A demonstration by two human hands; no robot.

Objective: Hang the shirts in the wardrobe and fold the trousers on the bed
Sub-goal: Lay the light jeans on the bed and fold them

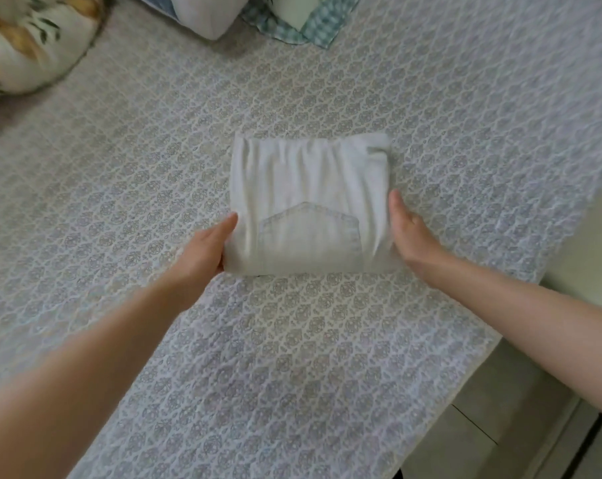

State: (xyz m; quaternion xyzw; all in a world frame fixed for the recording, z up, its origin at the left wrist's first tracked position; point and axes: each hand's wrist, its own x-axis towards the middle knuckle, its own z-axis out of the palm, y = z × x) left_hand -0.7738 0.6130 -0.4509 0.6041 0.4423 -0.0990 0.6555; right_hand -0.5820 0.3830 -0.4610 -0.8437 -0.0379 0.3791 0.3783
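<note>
Left hand (206,250) and right hand (408,233): both bare, as are the forearms (102,340), uncovered to the frame edge; outlines softened by blur.

We see the trousers (309,188) as pale washed denim, matt and soft, with raised stitching round the pocket. The bedspread (327,357) is quilted printed cloth, puckered and matt. The pillow (26,46) looks like smooth printed fabric, and the checked cloth (323,25) is a thin matt weave.
</note>
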